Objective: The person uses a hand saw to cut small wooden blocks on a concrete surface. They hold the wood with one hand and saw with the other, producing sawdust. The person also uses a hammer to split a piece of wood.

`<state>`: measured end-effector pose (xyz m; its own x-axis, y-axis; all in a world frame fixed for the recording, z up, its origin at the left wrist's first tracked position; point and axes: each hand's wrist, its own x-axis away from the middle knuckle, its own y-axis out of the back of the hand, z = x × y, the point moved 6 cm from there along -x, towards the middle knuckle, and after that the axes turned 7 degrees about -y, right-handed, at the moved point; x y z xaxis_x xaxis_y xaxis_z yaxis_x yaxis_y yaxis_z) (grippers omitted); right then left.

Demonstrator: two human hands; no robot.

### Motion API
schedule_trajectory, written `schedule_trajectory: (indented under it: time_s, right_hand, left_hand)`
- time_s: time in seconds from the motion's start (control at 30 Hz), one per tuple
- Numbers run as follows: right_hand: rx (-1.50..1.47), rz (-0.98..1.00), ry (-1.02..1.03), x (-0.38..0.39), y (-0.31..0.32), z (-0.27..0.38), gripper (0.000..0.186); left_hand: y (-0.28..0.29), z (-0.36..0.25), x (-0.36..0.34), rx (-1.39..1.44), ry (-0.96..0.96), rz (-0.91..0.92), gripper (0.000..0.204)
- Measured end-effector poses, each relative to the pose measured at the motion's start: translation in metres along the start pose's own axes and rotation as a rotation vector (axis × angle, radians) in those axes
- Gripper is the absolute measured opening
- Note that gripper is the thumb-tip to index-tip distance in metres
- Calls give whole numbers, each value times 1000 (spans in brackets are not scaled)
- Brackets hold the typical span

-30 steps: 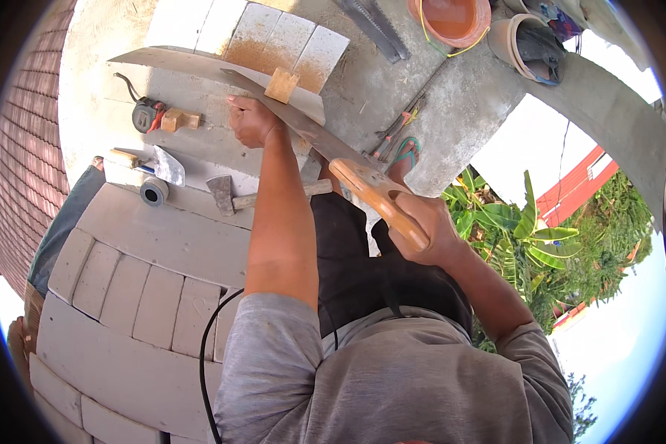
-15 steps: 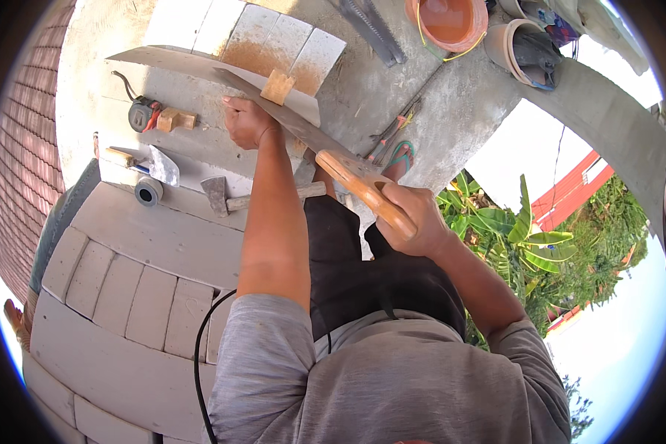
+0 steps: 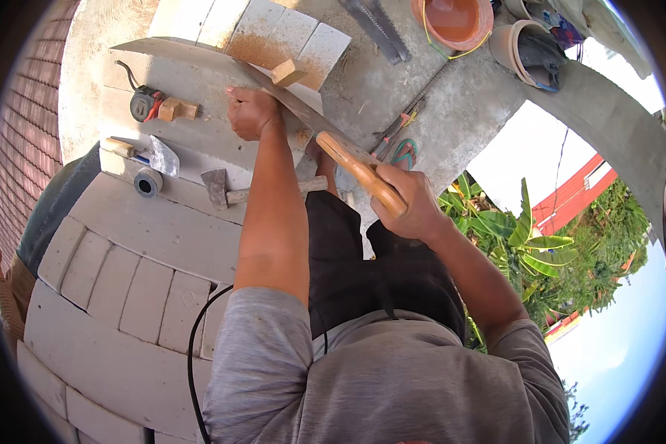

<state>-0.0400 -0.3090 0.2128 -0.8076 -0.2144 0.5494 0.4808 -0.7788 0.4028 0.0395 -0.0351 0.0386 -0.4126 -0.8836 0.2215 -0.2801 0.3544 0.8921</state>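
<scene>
My right hand (image 3: 407,200) grips the wooden handle (image 3: 359,166) of a handsaw, whose long blade (image 3: 296,103) runs up-left across a pale grey slab (image 3: 170,55). Beside the blade, my left hand (image 3: 253,113) is curled against the slab; its fingertips are hidden. A small wood block (image 3: 288,72) sits just beyond the blade. To the left lie a tape measure (image 3: 143,107), another wood block (image 3: 176,109), a trowel (image 3: 163,154), a dark roll (image 3: 147,183) and an axe (image 3: 216,189) on pale blocks.
Stacked blocks (image 3: 148,303) fill the lower left. Metal blades (image 3: 374,29), a bucket of orange liquid (image 3: 450,18) and a pale bucket (image 3: 518,55) stand beyond the saw. A sandalled foot (image 3: 405,154) shows on concrete (image 3: 459,118). Tiled roofing is at left, plants (image 3: 533,244) at right.
The saw handle and my right hand have shifted up and left, pushing the blade along. My left hand is slightly higher, and the wood block beside the blade sits at a different angle.
</scene>
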Motion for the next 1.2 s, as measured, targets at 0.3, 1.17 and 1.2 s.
schedule_trajectory:
  time_s: [0.3, 1.17, 1.2]
  right_hand:
    - [-72, -298, -70, 69, 99, 7, 17]
    - [146, -398, -431, 306, 125, -158, 11]
    - [125, -417, -429, 306, 127, -149, 10]
  left_hand:
    - [7, 2, -1, 19, 7, -34, 68]
    - [38, 24, 15, 407, -295, 394, 59]
    - [45, 14, 13, 558, -185, 466, 56]
